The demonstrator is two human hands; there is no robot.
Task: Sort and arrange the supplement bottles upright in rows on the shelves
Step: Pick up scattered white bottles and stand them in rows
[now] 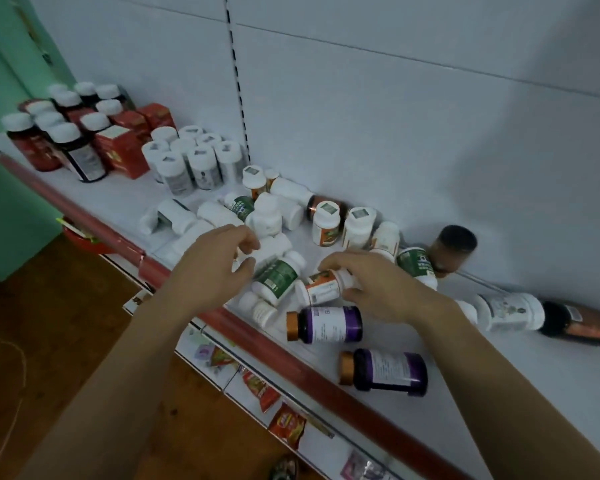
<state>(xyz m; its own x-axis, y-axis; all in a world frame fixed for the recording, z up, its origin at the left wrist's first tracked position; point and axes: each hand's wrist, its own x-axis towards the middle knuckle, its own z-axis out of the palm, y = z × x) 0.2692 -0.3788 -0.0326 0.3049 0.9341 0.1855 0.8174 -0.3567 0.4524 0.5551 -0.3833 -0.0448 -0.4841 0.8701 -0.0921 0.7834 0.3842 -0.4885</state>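
Note:
A heap of supplement bottles lies on the white shelf (499,393). My right hand (371,289) grips a lying white bottle with an orange label (321,289) by its cap end. My left hand (215,261) hovers over a plain white bottle (274,247) with fingers curled, touching or nearly touching it; I cannot tell if it holds it. A green-label bottle (278,277) lies between the hands. Two purple bottles with copper caps (326,323) (385,372) lie near the front edge. Upright rows of white bottles (191,161) and dark white-capped bottles (63,133) stand at the left.
Red boxes (125,147) stand between the upright rows. A red rail (291,368) edges the shelf front. Dark bottles (454,247) (582,323) lie against the white back panel. Snack packets (284,424) hang on the lower shelf; wooden floor lies below left.

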